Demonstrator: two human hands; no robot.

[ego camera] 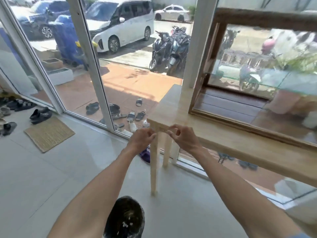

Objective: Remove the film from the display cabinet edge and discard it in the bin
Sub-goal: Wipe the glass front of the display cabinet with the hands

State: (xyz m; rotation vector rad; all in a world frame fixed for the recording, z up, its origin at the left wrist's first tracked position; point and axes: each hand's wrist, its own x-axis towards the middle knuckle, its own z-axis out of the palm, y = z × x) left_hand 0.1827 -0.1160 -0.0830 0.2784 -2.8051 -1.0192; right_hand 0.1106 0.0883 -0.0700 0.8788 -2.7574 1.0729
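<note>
While the bin [125, 219] sits near, left hand [142, 137] and right hand [181, 136] pinch at the table [173, 107] corner (film too blurred to see).

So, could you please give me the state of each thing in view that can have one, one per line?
left hand: fingers pinched at the table corner, film itself too blurred to make out
right hand: fingers pinched at the same corner
table: standing upright
display cabinet: upright on the table, glass shelf inside
bin: open, on the floor, scraps inside
doormat: lying flat
</note>
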